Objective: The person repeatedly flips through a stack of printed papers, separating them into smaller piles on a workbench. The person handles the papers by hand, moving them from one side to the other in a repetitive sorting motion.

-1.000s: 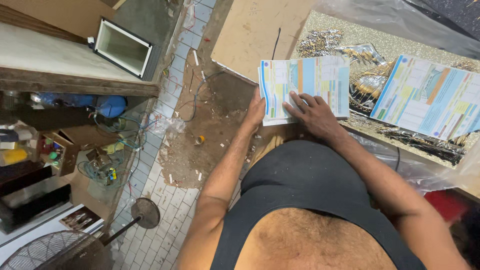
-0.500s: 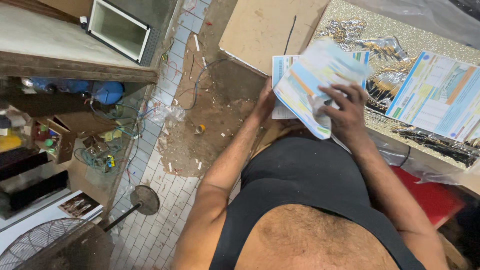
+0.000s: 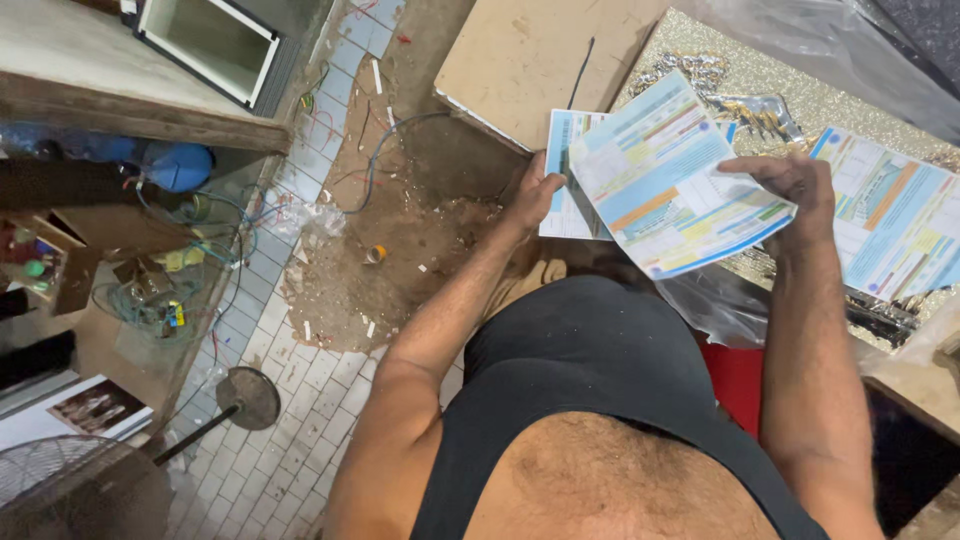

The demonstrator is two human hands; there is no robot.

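Hands [image 3: 790,190] gripping printed sheet [image 3: 670,180], white box [image 3: 205,35] empty
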